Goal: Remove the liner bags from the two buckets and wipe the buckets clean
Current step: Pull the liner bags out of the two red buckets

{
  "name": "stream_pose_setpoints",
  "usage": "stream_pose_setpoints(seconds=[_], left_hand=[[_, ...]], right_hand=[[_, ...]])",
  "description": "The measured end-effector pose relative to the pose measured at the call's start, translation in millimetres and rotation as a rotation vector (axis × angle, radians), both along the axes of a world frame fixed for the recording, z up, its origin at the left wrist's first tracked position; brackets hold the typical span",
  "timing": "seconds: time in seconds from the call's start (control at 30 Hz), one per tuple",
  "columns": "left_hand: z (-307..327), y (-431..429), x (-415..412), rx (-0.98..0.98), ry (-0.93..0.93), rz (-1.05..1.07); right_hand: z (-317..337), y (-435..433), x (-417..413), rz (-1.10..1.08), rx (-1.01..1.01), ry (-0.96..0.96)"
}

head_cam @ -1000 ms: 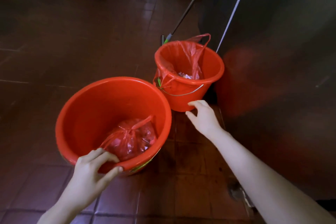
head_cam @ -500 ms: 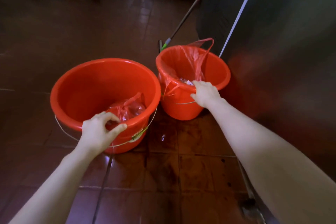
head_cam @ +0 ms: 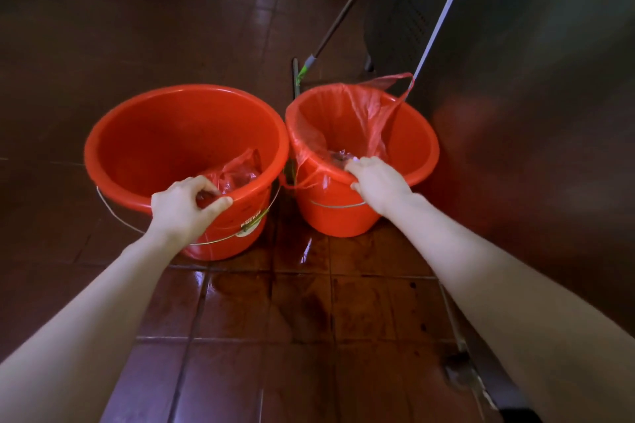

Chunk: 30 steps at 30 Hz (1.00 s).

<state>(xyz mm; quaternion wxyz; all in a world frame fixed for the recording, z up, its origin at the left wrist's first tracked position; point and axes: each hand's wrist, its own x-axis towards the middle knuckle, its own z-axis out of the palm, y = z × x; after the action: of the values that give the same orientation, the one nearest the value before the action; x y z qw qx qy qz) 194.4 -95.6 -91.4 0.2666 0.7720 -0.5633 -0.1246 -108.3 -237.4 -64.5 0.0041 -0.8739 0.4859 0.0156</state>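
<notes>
Left hand (head_cam: 185, 213): fingers hooked over wide red plastic bucket (head_cam: 161, 144) rim
Right hand (head_cam: 378, 182): fingers hooked over liner-draped red bucket (head_cam: 338, 220) rim
Likely best: hold both upright, steady

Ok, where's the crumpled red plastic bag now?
Head view, left side: the crumpled red plastic bag lies low inside the larger red plastic bucket, against its near wall, just beyond the left hand gripping the rim.
</notes>
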Motion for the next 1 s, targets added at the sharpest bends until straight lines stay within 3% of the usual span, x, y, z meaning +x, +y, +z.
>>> stream_pose_setpoints(seconds=[0.17,0.37,0.5,0.6,0.87,1.0], left_hand=[[17.8,-3.0,1.8,0.196,0.058,-0.030],[15.9,49.5,-86.0,-0.151,0.291,0.086],[-0.4,90.1,-133.2,0.032,0.559,0.208],[-0.4,109.1,-144.5,0.044,0.601,0.266],[30.0,118.0,-144.0,0.131,0.438,0.172],[57.2,115.0,-127.9,0.035,0.117,0.071]], right_hand=[[0.2,59.5,-26.9,0.017,0.055,-0.013],[7.0,151.2,-34.2,0.140,0.152,-0.109],[13.0,193.3,-54.3,0.111,0.340,-0.328],[14.7,203.2,-88.6,-0.005,0.279,-0.345],[10.3,235.0,-114.0,0.102,0.292,-0.329],[9.6,260.0,-112.1,0.161,0.401,-0.420]])
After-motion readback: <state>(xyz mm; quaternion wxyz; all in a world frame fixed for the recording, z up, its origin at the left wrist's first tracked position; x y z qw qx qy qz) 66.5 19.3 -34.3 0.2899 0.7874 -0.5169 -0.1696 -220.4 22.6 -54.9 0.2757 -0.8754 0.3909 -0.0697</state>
